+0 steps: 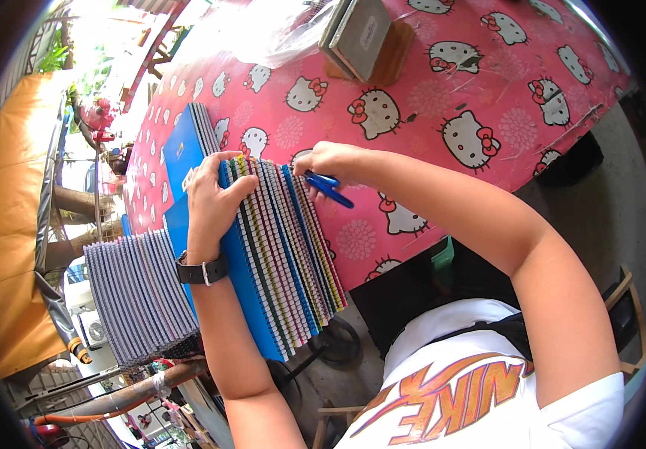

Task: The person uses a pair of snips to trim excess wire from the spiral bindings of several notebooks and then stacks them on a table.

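Head view: fanned blue spiral-bound notebooks (282, 251)

I see a pink cartoon-cat table (427, 90); spiral notebooks (285, 254) at its edge, wooden block (390, 63) well beyond them.
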Motion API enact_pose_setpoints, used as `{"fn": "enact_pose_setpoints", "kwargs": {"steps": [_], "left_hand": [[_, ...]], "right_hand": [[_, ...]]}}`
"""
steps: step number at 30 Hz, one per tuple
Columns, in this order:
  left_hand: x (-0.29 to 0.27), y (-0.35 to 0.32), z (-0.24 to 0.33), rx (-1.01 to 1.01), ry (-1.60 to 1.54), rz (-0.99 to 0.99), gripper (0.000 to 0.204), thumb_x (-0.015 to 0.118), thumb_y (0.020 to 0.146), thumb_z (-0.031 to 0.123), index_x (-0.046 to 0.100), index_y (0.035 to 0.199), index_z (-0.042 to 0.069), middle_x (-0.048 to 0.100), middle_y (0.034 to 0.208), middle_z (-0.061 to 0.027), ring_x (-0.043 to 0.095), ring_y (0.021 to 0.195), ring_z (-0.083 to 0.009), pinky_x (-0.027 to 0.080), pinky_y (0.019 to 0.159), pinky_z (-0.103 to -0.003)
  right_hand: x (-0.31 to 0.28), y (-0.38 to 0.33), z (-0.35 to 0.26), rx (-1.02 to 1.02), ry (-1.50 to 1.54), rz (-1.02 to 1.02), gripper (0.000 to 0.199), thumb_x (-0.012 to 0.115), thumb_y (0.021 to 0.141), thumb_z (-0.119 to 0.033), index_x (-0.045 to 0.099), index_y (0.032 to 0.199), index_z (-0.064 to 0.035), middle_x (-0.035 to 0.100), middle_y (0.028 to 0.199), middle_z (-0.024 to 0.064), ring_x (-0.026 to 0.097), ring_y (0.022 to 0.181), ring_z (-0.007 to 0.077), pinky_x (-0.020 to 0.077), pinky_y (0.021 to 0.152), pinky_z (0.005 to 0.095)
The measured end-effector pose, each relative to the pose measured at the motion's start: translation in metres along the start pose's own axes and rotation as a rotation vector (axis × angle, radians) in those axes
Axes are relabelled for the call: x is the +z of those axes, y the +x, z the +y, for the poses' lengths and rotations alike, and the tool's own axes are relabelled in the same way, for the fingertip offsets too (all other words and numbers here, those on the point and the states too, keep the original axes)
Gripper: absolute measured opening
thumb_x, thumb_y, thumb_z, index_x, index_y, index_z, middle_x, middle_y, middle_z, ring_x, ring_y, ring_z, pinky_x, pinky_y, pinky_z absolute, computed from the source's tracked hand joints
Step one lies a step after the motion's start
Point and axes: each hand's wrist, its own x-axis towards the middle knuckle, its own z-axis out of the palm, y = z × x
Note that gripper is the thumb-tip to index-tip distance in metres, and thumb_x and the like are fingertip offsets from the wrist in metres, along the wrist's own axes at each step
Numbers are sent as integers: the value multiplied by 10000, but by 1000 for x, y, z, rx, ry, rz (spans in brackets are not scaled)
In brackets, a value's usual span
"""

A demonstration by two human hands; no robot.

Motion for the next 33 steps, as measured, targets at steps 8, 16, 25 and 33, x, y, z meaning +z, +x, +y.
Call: {"fn": "enact_pose_setpoints", "kwargs": {"steps": [8,16,25,33], "left_hand": [[-1,0,-4,-25,-7,-22,459,692,643,334,639,1009,63,608,907,-130,524,876,-270,359,858,-357],[-1,0,-4,-38,-5,-28,460,694,641,334,639,1009,64,612,911,-128,527,882,-268,354,869,-358],[-3,-3,-3,-44,5,-23,454,691,642,330,640,1007,64,612,910,-127,526,886,-267,353,874,-355],[-2,-2,0,-49,-6,-26,443,688,641,323,639,996,62,608,896,-125,522,859,-265,361,849,-351]], "right_hand": [[3,-8,10,-335,-783,333,299,651,736,-285,645,913,-45,657,857,115,617,848,262,470,718,433],[7,-1,13,-562,-1128,465,224,691,698,-240,656,848,-78,653,842,51,576,918,221,447,757,389],[17,-5,9,-427,-910,361,145,535,793,-129,676,799,-94,657,841,73,593,899,209,430,766,371],[20,-6,12,-657,-1205,561,140,599,750,-176,649,829,-71,650,830,69,594,884,224,442,769,383]]}}
